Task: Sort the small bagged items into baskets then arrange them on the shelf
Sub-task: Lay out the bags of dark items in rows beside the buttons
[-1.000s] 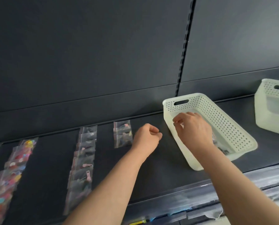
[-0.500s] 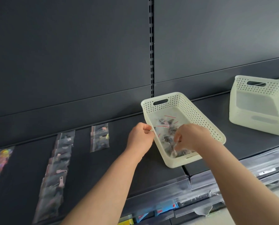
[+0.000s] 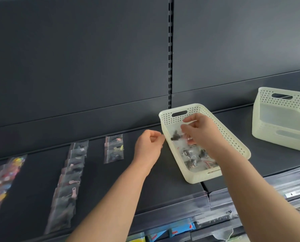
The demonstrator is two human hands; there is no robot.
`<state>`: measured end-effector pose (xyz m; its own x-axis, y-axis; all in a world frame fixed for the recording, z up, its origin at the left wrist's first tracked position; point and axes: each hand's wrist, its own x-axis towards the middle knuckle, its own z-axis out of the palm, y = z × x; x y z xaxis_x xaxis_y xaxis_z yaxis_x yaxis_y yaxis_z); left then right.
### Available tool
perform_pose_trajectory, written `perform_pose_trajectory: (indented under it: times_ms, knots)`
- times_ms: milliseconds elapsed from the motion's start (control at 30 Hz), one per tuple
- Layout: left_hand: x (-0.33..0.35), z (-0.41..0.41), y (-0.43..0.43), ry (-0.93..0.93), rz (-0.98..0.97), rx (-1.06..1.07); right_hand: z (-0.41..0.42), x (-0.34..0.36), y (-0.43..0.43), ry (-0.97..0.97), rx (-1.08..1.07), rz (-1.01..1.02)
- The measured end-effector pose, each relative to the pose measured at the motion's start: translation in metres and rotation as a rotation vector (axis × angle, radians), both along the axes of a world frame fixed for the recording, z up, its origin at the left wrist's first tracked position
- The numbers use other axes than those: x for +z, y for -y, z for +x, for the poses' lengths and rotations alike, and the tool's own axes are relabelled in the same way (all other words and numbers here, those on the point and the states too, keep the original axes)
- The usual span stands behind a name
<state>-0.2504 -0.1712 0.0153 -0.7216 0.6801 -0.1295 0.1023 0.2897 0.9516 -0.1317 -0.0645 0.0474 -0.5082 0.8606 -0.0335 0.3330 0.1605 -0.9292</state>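
Dark shelf [image 3: 110, 180]: perforated basket [image 3: 233, 137], second basket [image 3: 282, 119] right, bag rows [image 3: 70, 180] left.

I stand in a shop: a dark metal shelf [image 3: 96, 180] with a slotted upright [image 3: 170, 49] behind, clear label rails [image 3: 189, 200] along its front edge.

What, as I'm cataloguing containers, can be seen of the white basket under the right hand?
The basket is cream-white plastic, shallow and rectangular, with perforated walls and a slot handle at its far end. It sits flat on the dark shelf, near the front edge. Small clear bags of dark pieces lie inside. The right hand hovers over it, pinching one bag; the left hand is at its left wall, contact unclear.
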Motion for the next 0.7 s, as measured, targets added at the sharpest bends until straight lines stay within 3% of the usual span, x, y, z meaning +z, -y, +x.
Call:
perform_pose_trajectory:
  times_ms: [100, 200, 300, 400, 533, 700]
  knots:
    - [0.008, -0.009, 0.015, 0.162, 0.032, -0.023, -0.022, 0.004, 0.018, -0.147, 0.019, -0.117]
    - [0.007, -0.024, 0.032, 0.255, 0.071, 0.039, -0.045, -0.003, 0.04, -0.114, 0.133, -0.136]
    - [0.003, -0.041, 0.053, 0.262, 0.117, 0.136, -0.056, -0.014, 0.058, 0.061, 0.327, -0.178]
    - [-0.003, -0.055, 0.073, 0.231, 0.087, 0.083, -0.067, -0.026, 0.072, 0.173, 0.43, -0.226]
    - [-0.012, -0.066, 0.092, 0.142, -0.003, -0.028, -0.085, -0.042, 0.085, 0.051, 0.327, -0.409]
    - [-0.017, -0.08, 0.109, 0.064, -0.071, -0.019, -0.087, -0.052, 0.092, 0.011, 0.382, -0.477]
